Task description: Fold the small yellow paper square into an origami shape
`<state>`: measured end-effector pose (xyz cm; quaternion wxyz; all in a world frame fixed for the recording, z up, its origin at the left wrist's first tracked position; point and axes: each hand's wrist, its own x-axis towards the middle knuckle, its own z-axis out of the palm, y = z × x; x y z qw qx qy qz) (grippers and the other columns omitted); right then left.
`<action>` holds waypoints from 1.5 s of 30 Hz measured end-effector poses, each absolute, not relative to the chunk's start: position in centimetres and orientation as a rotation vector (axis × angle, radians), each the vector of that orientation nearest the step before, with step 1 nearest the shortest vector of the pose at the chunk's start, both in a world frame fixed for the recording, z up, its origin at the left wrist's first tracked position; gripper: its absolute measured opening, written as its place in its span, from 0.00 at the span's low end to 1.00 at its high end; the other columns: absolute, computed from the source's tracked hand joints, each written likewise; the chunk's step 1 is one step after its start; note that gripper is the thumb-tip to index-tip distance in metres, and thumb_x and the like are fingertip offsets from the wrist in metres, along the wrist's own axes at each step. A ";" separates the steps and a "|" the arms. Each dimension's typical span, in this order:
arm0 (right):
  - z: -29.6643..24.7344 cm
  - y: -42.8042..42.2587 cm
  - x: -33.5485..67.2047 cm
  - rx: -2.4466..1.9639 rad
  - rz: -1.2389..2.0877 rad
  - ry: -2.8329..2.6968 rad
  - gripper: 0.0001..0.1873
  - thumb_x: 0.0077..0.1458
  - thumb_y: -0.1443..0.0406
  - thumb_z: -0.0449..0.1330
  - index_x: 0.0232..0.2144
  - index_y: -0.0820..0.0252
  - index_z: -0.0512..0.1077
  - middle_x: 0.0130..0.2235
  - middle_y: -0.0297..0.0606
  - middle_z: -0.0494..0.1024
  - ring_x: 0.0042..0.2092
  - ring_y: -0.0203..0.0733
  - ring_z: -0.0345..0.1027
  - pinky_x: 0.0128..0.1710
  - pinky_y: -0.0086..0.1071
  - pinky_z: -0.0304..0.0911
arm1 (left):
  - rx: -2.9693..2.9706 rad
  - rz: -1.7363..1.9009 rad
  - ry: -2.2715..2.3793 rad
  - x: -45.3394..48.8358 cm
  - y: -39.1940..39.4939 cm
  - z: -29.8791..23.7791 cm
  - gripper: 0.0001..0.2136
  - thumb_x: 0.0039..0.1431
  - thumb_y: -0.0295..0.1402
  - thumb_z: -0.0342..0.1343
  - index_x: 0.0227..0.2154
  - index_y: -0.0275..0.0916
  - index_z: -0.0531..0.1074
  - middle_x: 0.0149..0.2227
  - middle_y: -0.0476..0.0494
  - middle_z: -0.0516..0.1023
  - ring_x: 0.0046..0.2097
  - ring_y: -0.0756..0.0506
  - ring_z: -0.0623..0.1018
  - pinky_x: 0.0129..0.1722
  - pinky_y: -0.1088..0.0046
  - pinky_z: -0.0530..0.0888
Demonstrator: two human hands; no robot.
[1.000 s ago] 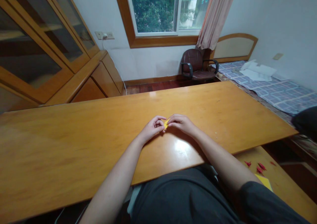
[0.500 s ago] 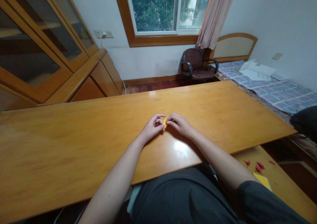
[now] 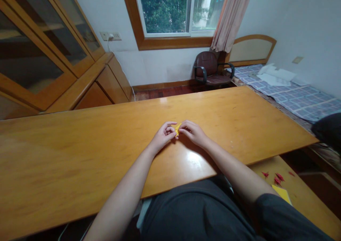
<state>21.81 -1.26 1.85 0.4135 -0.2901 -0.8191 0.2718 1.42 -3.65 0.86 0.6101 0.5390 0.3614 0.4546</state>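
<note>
A small folded piece of yellow paper (image 3: 177, 129) is pinched between both my hands near the middle of a long wooden table (image 3: 80, 152). My left hand (image 3: 163, 137) grips its left side with thumb and fingers curled. My right hand (image 3: 194, 133) pinches its right side with the fingertips pressed together. Both hands rest low on the tabletop, and most of the paper is hidden between the fingers.
A lower wooden bench (image 3: 301, 194) at my right carries small red folded paper pieces (image 3: 277, 178) and a yellow sheet (image 3: 282, 194). Behind the table stand a brown armchair (image 3: 209, 68), a bed (image 3: 298, 95) and wooden cabinets (image 3: 53, 63).
Both hands stay pinched on the yellow paper; they sit very slightly higher in the picture, mostly from a small shift of my head.
</note>
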 end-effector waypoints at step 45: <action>1.5 -1.9 20.9 -0.787 0.669 -1.765 0.07 0.61 0.60 0.62 0.35 0.56 0.78 0.39 0.41 0.77 0.42 0.42 0.72 0.39 0.34 0.69 | 1.567 1.381 1.075 2.0 -4.2 1.0 0.08 0.55 0.37 0.65 0.34 0.40 0.76 0.37 0.44 0.79 0.40 0.45 0.79 0.47 0.65 0.75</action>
